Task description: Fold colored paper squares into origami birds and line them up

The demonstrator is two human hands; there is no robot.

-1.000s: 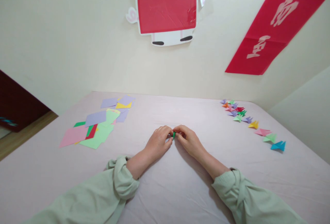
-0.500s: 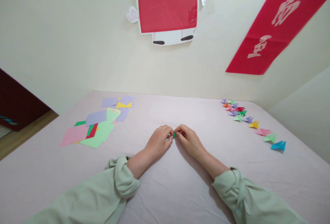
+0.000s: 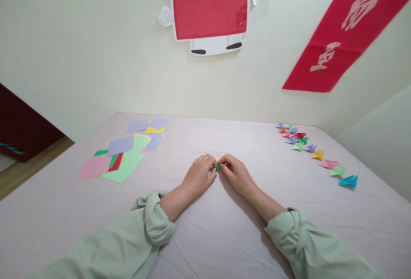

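Observation:
A small folded piece of green paper (image 3: pixel 218 167) is pinched between my two hands over the middle of the cloth-covered table. My left hand (image 3: pixel 201 172) holds it from the left, fingers curled and closed. From the right, my right hand (image 3: pixel 236 173) grips it with thumb and fingertips pressed together. Most of the paper is hidden behind the fingers, so its folded shape cannot be made out.
Loose coloured paper sheets (image 3: pixel 123 163) lie overlapping at the left. Along the right runs a slanting row of folded paper figures (image 3: pixel 317 154), a blue one (image 3: pixel 348 181) nearest. Behind the table (image 3: pixel 205 236) is a wall with a red panel (image 3: pixel 210 4) and red banner (image 3: pixel 334 43).
Both hands stay almost in place around the green paper, with only slight finger movement. The whole view has shifted a little.

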